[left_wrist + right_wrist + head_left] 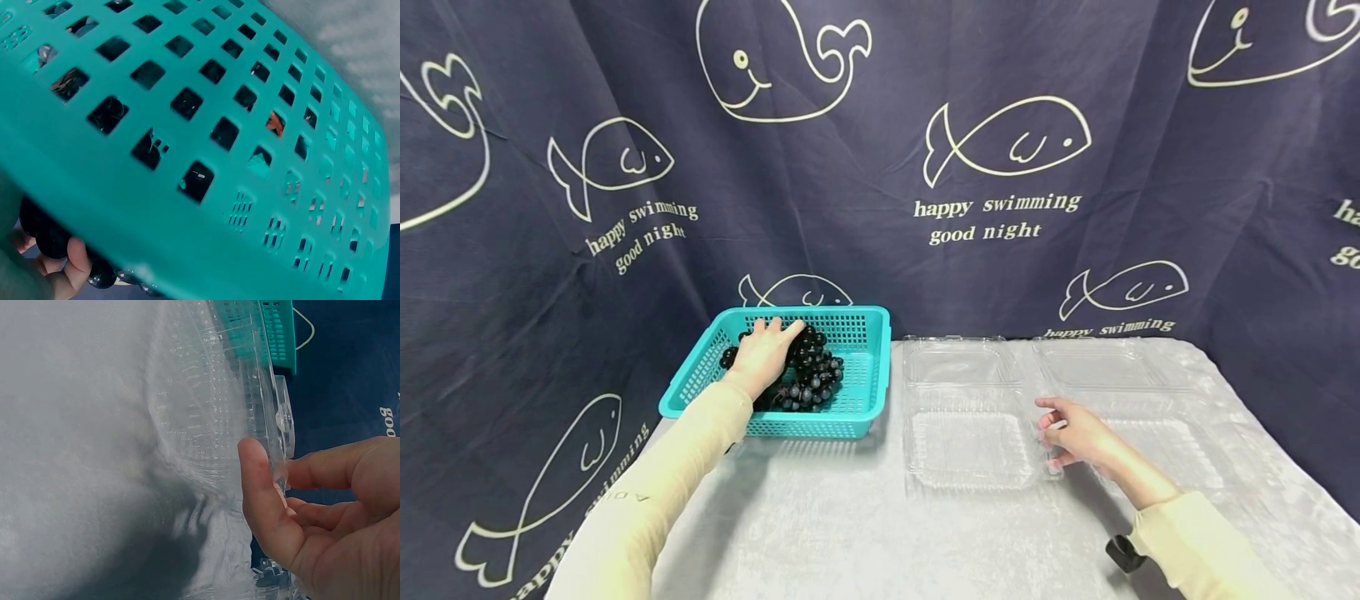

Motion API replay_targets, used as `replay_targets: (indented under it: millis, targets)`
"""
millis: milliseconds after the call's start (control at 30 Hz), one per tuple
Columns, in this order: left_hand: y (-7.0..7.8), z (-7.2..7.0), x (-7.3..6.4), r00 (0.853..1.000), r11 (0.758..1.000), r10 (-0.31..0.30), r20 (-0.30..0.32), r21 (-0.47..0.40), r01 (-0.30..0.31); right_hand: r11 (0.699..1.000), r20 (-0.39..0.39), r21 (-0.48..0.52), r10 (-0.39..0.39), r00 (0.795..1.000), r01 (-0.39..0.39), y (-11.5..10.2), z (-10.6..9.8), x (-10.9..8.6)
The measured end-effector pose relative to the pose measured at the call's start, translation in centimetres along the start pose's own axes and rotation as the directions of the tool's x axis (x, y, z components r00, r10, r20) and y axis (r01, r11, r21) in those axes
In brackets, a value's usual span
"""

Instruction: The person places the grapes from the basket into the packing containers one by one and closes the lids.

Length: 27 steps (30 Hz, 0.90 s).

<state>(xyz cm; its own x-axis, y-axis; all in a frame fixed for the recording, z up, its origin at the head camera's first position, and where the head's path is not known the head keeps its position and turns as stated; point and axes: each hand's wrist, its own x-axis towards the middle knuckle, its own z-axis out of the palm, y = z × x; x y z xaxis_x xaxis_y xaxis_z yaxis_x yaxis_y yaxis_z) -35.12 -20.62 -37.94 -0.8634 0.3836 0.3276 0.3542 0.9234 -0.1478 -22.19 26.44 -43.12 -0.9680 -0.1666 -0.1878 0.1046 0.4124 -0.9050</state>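
Dark grapes in bunches lie in a turquoise plastic basket. My left hand reaches over the basket's near rim and grips grapes at the left side. In the left wrist view, bent fingers show against dark grapes, while the basket wall hides most of the hand. A clear plastic clamshell container lies with its lid opened back. At its right edge, my right hand pinches the rim, with the thumb inside and the other fingers outside.
A second opened clear container lies to the right, partly behind my right forearm. A pale grey cloth covers the table. Behind it hangs a dark blue curtain with fish and whale drawings.
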Motion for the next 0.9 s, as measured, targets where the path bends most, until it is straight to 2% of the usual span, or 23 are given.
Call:
replay_targets:
  millis: [233,467,900]
  targets:
    - [0.1,-1.7,-0.2,0.999,1.0,0.019,-0.048,0.005,-0.019,1.0,-0.001,0.004,0.004,1.0,-0.004,0.1,0.0,0.0]
    - [0.3,-3.1,-0.3,0.999,1.0,0.018,-0.052,-0.006,-0.018,1.0,-0.001,0.001,-0.002,1.0,0.002,0.0,0.0,0.0]
    - [1.2,-4.8,-0.3,0.984,0.998,0.06,-0.167,0.024,-0.057,1.0,0.002,-0.001,-0.008,1.0,0.008,0.1,0.0,0.0]
